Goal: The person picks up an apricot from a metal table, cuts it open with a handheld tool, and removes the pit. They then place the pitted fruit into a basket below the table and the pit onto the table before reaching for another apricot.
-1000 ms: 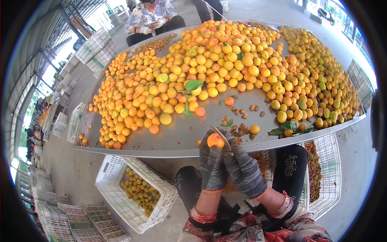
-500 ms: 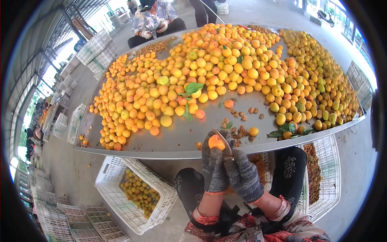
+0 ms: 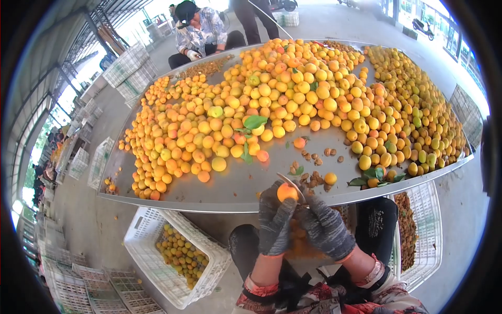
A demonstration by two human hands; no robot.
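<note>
In a grey knit glove, my left hand point(image 3: 273, 220) is closed around an orange apricot point(image 3: 287, 192) just off the table's front edge. My gloved right hand point(image 3: 325, 225) grips a knife point(image 3: 291, 180), its thin curved blade lying against the apricot's upper right side. The knife's handle is mostly hidden by my fingers. Beyond my hands, brown apricot pits point(image 3: 315, 180) and a loose apricot point(image 3: 330, 178) lie on the metal table point(image 3: 235, 191). A large heap of apricots point(image 3: 293, 83) covers much of the tabletop.
A white crate point(image 3: 144, 235) holding apricots stands on the floor at left. Another crate point(image 3: 434, 230), with brown pits in it, stands at right. Across the table sits a person point(image 3: 201, 31) in a patterned shirt. Stacked crates point(image 3: 128, 65) stand at the far left.
The view has tilted slightly, so the table sits lower in the picture. The apricot and knife remain in my hands, and my right hand has drawn a little to the right.
</note>
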